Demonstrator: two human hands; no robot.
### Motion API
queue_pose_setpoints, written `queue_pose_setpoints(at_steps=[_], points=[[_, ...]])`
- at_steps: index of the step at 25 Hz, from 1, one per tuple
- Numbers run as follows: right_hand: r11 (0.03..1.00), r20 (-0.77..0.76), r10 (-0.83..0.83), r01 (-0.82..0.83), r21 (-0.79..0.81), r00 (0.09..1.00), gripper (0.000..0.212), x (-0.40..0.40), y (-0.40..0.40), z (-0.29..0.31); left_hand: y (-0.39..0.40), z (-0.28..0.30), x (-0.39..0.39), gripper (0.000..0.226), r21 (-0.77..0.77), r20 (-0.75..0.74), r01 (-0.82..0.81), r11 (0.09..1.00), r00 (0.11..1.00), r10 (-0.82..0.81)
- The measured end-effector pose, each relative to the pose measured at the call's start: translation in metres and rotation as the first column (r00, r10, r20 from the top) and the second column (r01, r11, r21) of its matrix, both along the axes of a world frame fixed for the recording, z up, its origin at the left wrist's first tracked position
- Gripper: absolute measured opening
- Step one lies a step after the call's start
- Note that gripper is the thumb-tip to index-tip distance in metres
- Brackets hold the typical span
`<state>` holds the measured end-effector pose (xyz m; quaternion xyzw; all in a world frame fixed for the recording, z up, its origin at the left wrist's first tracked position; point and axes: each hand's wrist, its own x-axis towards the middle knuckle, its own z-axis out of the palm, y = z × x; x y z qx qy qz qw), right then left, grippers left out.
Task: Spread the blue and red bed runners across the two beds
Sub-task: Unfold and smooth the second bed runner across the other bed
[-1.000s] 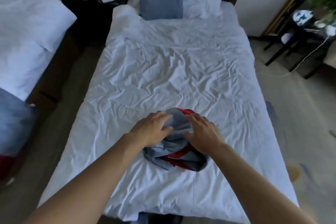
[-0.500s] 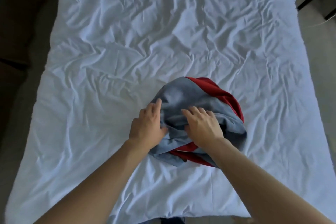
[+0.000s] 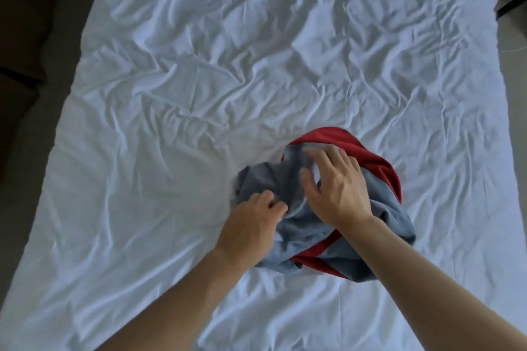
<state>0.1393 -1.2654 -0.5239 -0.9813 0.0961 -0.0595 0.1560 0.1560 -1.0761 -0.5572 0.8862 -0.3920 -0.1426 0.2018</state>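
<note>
Bare forearms: yours, reaching up from the bottom edge of the head view over the foot of the bed.
Left hand [image 3: 251,225]: your fingers [image 3: 266,199] curl into the near-left edge of the bundle, pinching grey-blue cloth.
Right hand [image 3: 338,189]: your fingers are spread apart and bent over the top of the heap, thumb tucked into a fold; a firm grip cannot be confirmed.
Bed runner [image 3: 379,202]: one blue and red strip, bunched in a rounded heap on the lower middle of the bed, slightly right of centre, red band showing along its far rim and near side.
White duvet [image 3: 199,80]: creased, covering the bed beyond the heap.
Step in hand: hunting for an edge in the crumpled runner; spreading not yet begun.
Next move: likely find both ends, then draw them apart across the bed's width.
</note>
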Motion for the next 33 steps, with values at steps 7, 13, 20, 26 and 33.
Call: queue_pose_setpoints(at_steps=[7,13,20,26,33], points=[[0.952,-0.591,0.034,-0.206,-0.226,0.806,0.018,0.016,0.004,-0.027,0.0,0.002,-0.007,0.023,-0.112,-0.152,-0.079,0.991,0.987,0.061],[0.943,-0.668,-0.095,-0.147,-0.297,0.738,0.019,-0.041,-0.024,-0.024,0.01,-0.03,0.053,0.04,0.208,-0.251,-0.207,0.956,0.933,0.257],[0.965,-0.355,-0.077,-0.02,-0.262,0.932,0.023,-0.001,-0.002,-0.023,-0.024,-0.032,0.034,0.009,0.102,-0.438,-0.203,0.974,0.87,0.227],[0.979,-0.63,0.196,-0.185,0.083,0.752,0.037,0.045,0.029,-0.036,0.022,-0.019,0.06,0.02,0.053,-0.404,-0.083,0.995,0.909,0.097],[0.932,-0.258,0.32,-0.352,-0.088,0.912,0.015,0.081,0.082,-0.022,0.093,-0.005,0.108,0.03,0.038,-0.214,-0.346,0.937,0.913,0.346]])
